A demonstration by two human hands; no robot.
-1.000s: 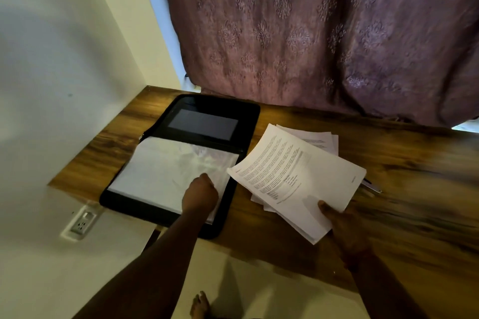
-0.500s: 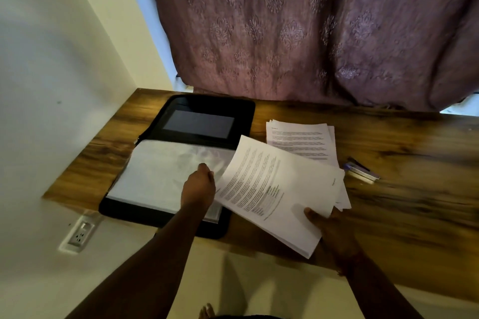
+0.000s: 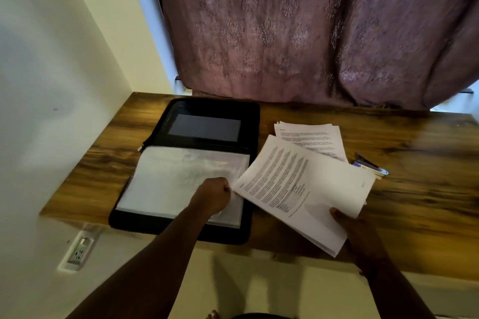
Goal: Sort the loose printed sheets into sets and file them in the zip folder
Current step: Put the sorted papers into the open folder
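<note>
On the wooden desk, right of centre: one set of printed sheets, several pages thick, held tilted above the surface, its leading corner just reaching the folder's right edge. Right hand grasps the set's near corner, thumb on top; the other fingers are hidden beneath. Behind it, flat on the desk: a second loose stack, slightly fanned, unfiled. Left of both: black zip folder, lying open, clear plastic sleeves filling its near half. Left hand, fingers curled, appears to pinch a sleeve's right edge (whether it has truly parted one sleeve from the rest cannot be told).

Handling note, as judgement: the step in hand is feeding the held set into a sleeve. It would go best with the sleeve mouth lifted wide, the pages squared first so none snags, and one corner entered before the rest slides flat.

Surroundings: small stapler-like object right of the loose stack; patterned curtain behind; wall socket below the desk's left end.
</note>
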